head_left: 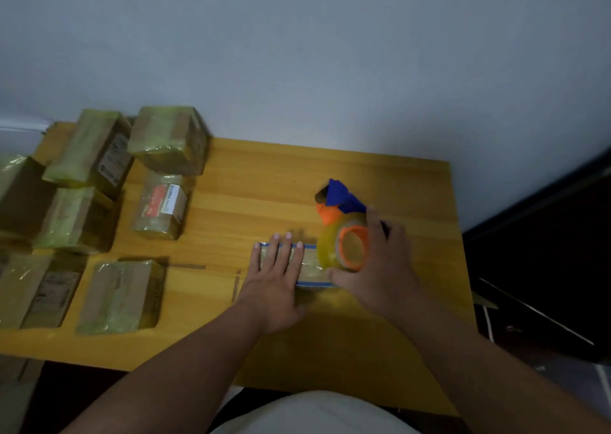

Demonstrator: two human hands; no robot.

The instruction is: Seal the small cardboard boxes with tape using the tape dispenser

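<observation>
Small cardboard box with blue edges, flat on the wooden counter at lower centre of the frame, pressed under the left hand, fingers straight and spread across its top. Just right of it and touching its right end, tape dispenser, orange and blue with a yellowish roll, gripped by the right hand with fingers curled round it. Farther off at left and upper left, taped boxes clustered near the grey wall.
</observation>
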